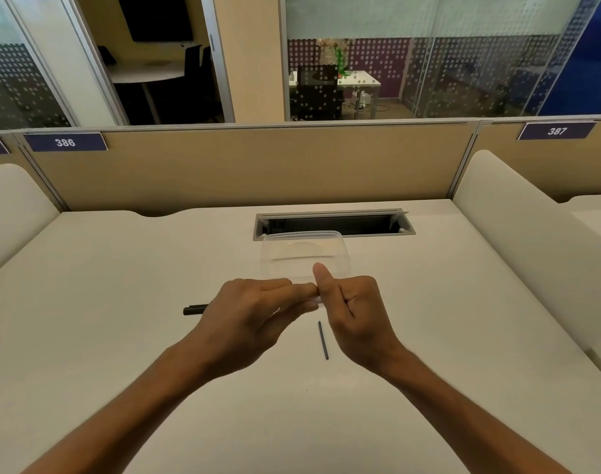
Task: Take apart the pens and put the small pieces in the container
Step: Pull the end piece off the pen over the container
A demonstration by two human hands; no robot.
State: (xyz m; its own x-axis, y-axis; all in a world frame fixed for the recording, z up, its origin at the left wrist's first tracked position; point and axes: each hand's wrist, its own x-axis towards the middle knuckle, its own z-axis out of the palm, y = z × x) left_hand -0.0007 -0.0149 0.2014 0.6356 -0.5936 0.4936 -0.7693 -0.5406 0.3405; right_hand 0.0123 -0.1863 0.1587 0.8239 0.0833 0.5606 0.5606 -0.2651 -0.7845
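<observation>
My left hand (251, 316) and my right hand (350, 313) meet above the middle of the desk, fingers pinched together on a small pale pen piece (315, 297) that is mostly hidden between them. My right thumb sticks up. A black pen part (195, 309) pokes out to the left from behind my left hand, lying on the desk. A thin dark ink refill (323, 340) lies on the desk just below my right hand. A clear plastic container (304, 254) stands right behind my hands; it looks empty.
A white desk (121, 302) stretches around me. An open cable slot (333, 225) sits behind the container. A tan divider panel (241, 165) closes off the back, and white side dividers (518, 241) stand at left and right.
</observation>
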